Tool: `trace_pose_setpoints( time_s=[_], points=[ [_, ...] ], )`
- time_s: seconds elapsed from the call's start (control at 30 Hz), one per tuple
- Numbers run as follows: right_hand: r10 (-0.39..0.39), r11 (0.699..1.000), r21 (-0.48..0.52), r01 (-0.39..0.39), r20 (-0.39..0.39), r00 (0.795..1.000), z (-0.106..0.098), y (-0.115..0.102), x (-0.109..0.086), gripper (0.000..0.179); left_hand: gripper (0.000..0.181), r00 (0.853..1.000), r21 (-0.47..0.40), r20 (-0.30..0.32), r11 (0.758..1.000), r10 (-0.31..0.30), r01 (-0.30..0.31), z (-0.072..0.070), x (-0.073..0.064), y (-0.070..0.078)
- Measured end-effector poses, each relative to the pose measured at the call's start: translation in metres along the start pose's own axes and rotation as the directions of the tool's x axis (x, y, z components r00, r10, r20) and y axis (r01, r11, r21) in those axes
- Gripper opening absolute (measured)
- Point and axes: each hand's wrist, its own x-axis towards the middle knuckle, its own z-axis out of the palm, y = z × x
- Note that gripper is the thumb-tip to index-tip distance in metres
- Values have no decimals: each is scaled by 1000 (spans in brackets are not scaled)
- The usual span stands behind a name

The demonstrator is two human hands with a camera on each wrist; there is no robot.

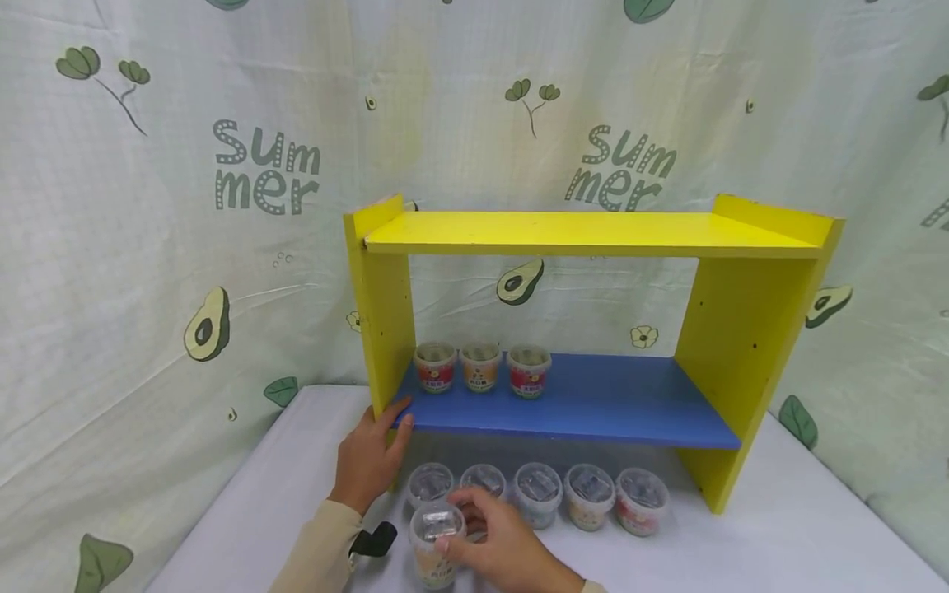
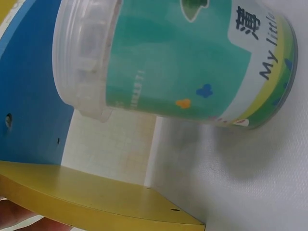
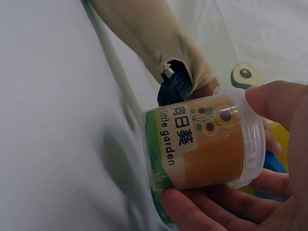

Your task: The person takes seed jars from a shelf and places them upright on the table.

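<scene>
My right hand (image 1: 500, 539) grips a clear-lidded plastic cup (image 3: 207, 144) with an orange sunflower label, thumb at the lid rim and fingers beneath in the right wrist view. The cup is upright in front of a row of similar cups (image 1: 538, 494) on the table. At the left end of a small yellow and blue shelf (image 1: 593, 403), my left hand (image 1: 366, 461) holds the side panel by its front edge, with fingertips at the blue board. Close to the left wrist camera is a green-labelled cup (image 2: 178, 62).
Three cups with red or orange labels (image 1: 480, 368) stand at the left of the blue board. Yellow top board (image 1: 578, 231) and right side panel (image 1: 764, 329) frame the shelf. A white cloth covers the table (image 1: 801, 527); a printed curtain (image 1: 460, 107) hangs behind.
</scene>
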Motion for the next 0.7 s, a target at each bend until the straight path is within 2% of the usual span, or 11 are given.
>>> trace_pose_setpoints(
  time_s=[0.17, 0.5, 0.7],
  points=[
    [-3, 999, -42, 3, -2, 1000, 2, 4, 2, 43, 43, 1000, 2, -3, 1000, -3, 3, 1, 1, 0],
    [54, 997, -52, -54, 2, 999, 10, 8, 3, 46, 43, 1000, 6, -3, 1000, 1, -1, 1, -1, 0],
    [49, 997, -56, -49, -5, 999, 12, 8, 3, 47, 42, 1000, 7, -18, 1000, 18, -18, 2, -1, -1]
  ],
)
